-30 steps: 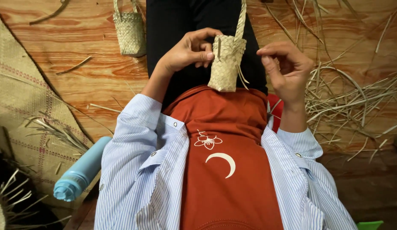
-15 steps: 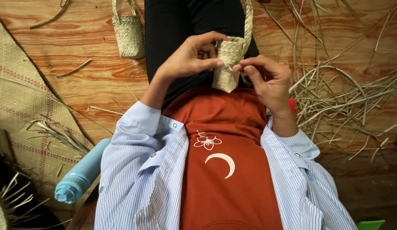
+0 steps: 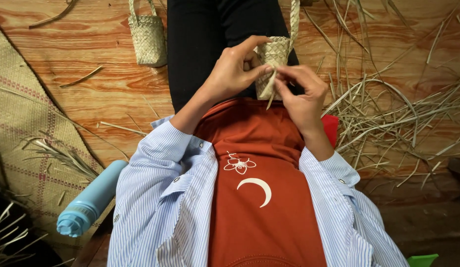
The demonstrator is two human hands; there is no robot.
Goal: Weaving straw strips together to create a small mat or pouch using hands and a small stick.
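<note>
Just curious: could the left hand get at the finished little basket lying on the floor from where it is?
Probably yes. The finished basket lies on bare wooden floor beside the left hand, nothing between them, though that hand is busy holding the small woven basket.

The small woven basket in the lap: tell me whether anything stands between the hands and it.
Nothing visible does. Both hands are already on the small woven basket: the left hand grips its side, and the right hand pinches a loose strip hanging from its lower edge.
</note>
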